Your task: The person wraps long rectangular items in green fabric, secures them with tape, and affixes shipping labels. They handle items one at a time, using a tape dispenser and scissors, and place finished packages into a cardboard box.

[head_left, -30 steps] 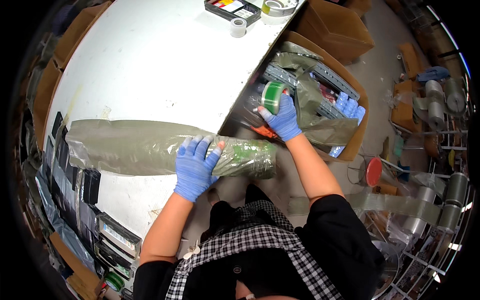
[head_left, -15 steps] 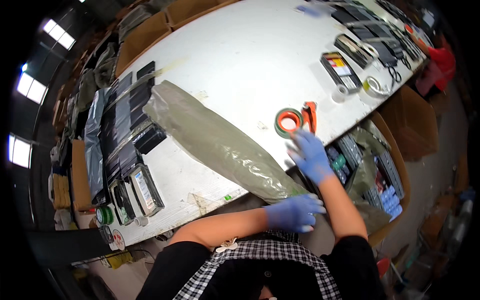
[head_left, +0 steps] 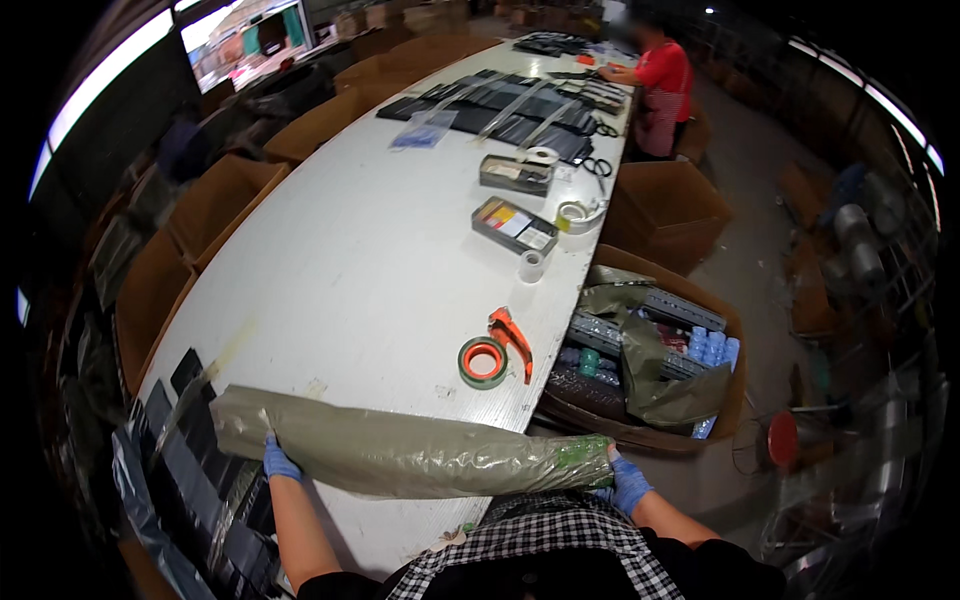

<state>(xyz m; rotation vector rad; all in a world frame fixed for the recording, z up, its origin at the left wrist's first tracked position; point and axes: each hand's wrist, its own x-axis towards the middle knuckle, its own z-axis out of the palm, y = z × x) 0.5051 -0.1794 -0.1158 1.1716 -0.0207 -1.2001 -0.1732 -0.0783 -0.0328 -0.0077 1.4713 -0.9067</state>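
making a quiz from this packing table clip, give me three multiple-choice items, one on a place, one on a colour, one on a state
1. Where does the tape roll lie?
A. on the white table, past the long bag
B. in the cardboard box
C. on the floor

2. What colour are the gloves?
A. red
B. blue
C. yellow

3. How is the long grey-green plastic bag held?
A. by one hand in the middle
B. by nobody
C. by a hand at each end

Answers:
1 A, it sits on the tabletop beside the orange cutter.
2 B, both gloves are blue.
3 C, the left hand grips one end and the right hand the other.
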